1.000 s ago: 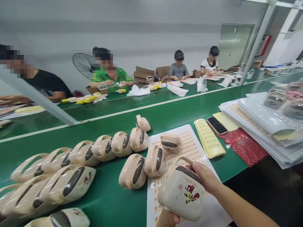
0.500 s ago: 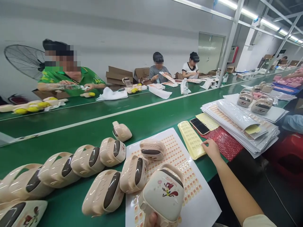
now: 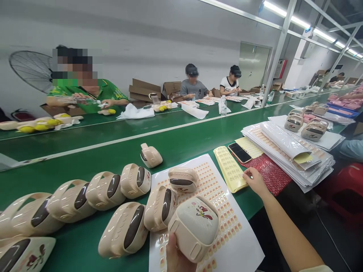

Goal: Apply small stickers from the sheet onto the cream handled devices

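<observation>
My left hand (image 3: 178,254) grips a small cream portable speaker (image 3: 195,228) from below. Its mesh front with a red cartoon animal tilts upward, and its underside faces me. Beneath it lies a white sheet of small orange-and-cream oval stickers (image 3: 229,211). My right hand (image 3: 254,180) is closed in a pinch at the right edge of a yellow label sheet (image 3: 229,166); whether a single label is between the fingertips is too small to see. Another cream speaker (image 3: 183,179) rests on the sticker sheet, and one more (image 3: 160,207) stands at its left edge.
Several cream speakers (image 3: 106,190) line the green bench at left. Right of the labels are a phone (image 3: 239,152), red bubble wrap (image 3: 269,172) and a stack of sheets (image 3: 289,151). Co-workers sit across the bench, beyond a pale divider strip (image 3: 136,133). A metal post (image 3: 279,56) rises at right.
The speaker in my left hand has tipped back, so its underside now shows and its front faces more upward. My right hand stays at the yellow label sheet's edge.
</observation>
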Available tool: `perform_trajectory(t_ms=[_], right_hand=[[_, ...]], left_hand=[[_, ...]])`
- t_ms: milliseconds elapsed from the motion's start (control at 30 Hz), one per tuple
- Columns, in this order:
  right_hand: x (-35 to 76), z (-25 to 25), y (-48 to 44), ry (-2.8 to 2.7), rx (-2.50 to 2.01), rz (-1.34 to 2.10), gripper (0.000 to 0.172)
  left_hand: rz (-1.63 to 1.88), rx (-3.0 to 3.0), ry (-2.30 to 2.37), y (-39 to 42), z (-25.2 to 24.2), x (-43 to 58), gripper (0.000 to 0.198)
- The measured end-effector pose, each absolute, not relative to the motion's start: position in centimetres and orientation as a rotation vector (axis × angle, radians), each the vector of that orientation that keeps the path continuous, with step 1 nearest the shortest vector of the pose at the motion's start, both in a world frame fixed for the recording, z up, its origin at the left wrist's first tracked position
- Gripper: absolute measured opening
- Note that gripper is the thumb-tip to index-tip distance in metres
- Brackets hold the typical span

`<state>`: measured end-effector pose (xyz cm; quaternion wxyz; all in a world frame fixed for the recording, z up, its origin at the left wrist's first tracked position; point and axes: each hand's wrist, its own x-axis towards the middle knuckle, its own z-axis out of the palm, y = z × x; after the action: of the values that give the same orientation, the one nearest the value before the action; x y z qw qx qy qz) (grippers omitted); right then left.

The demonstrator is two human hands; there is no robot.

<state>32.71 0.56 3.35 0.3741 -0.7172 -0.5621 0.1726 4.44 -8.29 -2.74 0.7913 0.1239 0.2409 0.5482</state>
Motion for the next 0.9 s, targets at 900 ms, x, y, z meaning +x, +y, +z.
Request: perform_trajectory(t_ms=[900], right_hand=[[24.7, 10.0, -4.2, -1.476, -1.14, 1.2, 0.021]], left_hand=[[1.266, 0.673, 1.025, -5.0, 4.0, 8.8, 0.069]])
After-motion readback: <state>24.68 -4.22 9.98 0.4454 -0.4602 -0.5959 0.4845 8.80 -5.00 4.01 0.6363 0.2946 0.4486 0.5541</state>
